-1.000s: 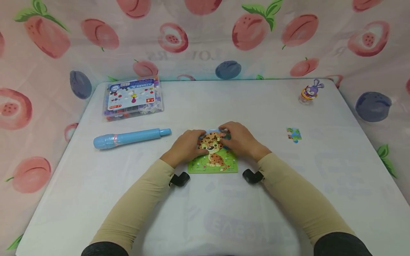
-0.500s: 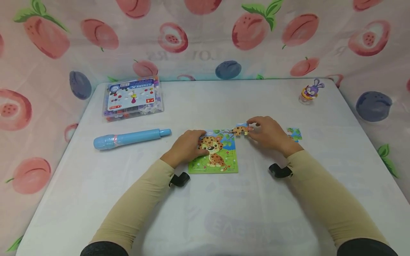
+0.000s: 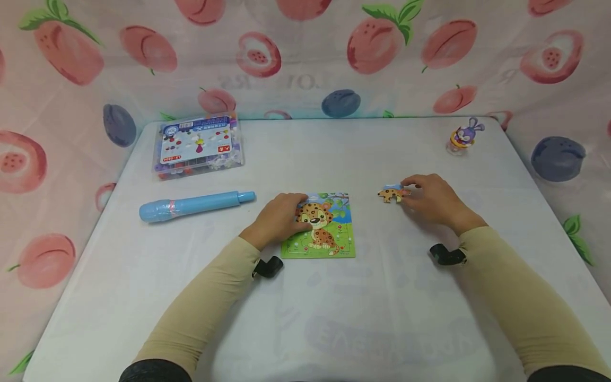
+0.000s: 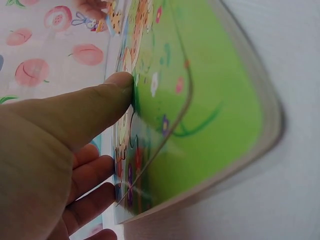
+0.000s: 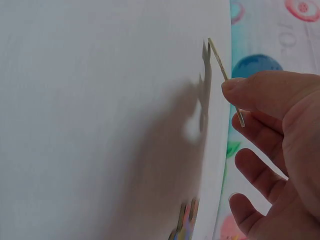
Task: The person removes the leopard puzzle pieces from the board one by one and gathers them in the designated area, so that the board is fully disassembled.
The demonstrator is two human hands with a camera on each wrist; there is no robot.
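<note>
Toward the left edge of the worktop (image 3: 248,329), clear box (image 3: 198,146) at the back, blue stick (image 3: 198,206) in front, lying nearly crosswise. Next, left hand (image 3: 278,220), spread, thumb resting on leopard puzzle board (image 3: 331,229), picture upright. Then open room before spotted puzzle piece (image 3: 391,193), held just above the worktop, long axis crosswise, pointing left from pinching right hand (image 3: 436,201). Behind, near back right corner, purple rabbit figurine (image 3: 463,137).

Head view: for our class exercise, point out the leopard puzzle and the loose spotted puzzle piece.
Leopard puzzle (image 3: 322,234), head view: on the leopard's body.
Spotted puzzle piece (image 3: 391,192), head view: on its spotted middle.
</note>
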